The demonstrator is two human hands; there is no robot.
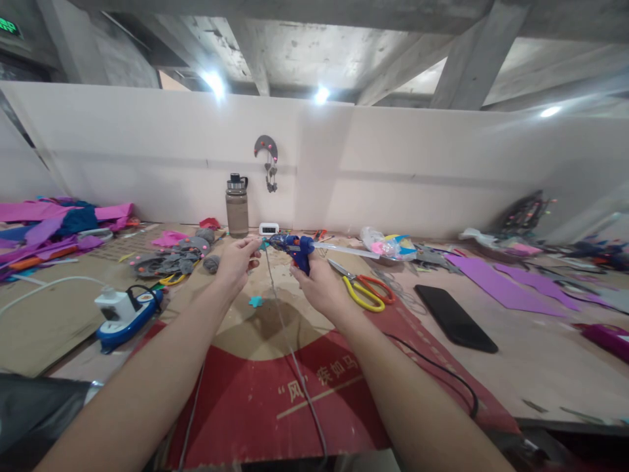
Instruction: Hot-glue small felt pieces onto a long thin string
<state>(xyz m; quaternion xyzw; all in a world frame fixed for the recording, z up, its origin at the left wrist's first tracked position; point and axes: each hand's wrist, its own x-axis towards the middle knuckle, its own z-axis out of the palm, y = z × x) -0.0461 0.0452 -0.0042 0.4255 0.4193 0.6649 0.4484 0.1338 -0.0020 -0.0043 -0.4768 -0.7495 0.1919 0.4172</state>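
Observation:
My right hand (317, 283) is wrapped round a blue hot glue gun (301, 246), its nozzle turned left. A clear glue stick (344, 250) juts from the gun's back. My left hand (236, 265) pinches a small teal felt piece (266, 243) right at the nozzle tip; its exact shape is hard to make out. From that piece a grey string (278, 305) hangs down across the red and tan board. Below the hands lies a teal felt star (255, 301). Scissors (366, 290) with yellow and orange handles rest just right of my right hand.
A black phone (455, 318) and purple felt sheets (508, 285) lie to the right. On the left are a blue power strip (128, 321) with a white plug and grey felt pieces (181, 257). A bottle (237, 208) stands at the back, by a moon-shaped hanging (266, 147).

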